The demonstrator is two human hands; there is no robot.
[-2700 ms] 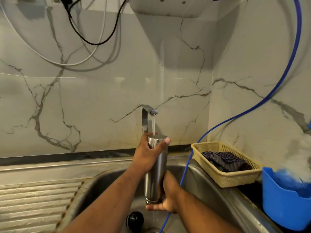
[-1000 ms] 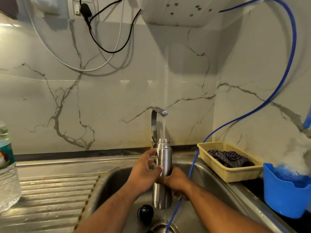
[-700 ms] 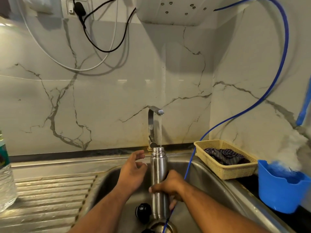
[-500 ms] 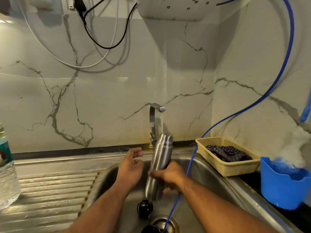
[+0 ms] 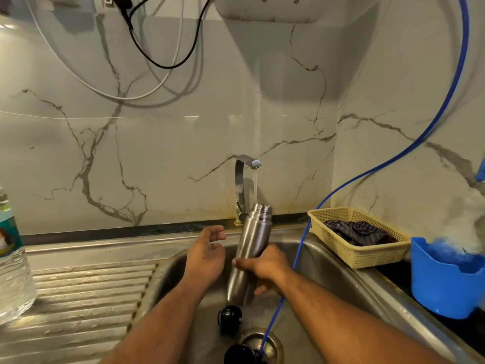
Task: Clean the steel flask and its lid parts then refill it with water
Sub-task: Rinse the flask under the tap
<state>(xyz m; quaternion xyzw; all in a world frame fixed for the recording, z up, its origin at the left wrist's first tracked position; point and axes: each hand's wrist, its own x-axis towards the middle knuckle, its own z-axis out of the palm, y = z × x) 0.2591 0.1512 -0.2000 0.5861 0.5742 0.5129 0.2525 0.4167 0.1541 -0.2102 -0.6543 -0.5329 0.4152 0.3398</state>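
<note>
The steel flask is over the sink, tilted with its open mouth up and to the right, just under the running tap. My right hand grips the flask around its middle. My left hand hovers just left of the flask with loosely spread fingers, touching nothing. A black lid part lies in the sink below the flask. Another black lid part sits by the drain, partly cut off.
A blue hose runs from the wall down into the drain. A yellow basket with a dark cloth and a blue tub stand to the right. A plastic water bottle stands on the ribbed drainboard at left.
The flask went from upright under the stream to tilted right. My left hand let go of it and moved off to the left; my right hand slid up to hold its middle.
</note>
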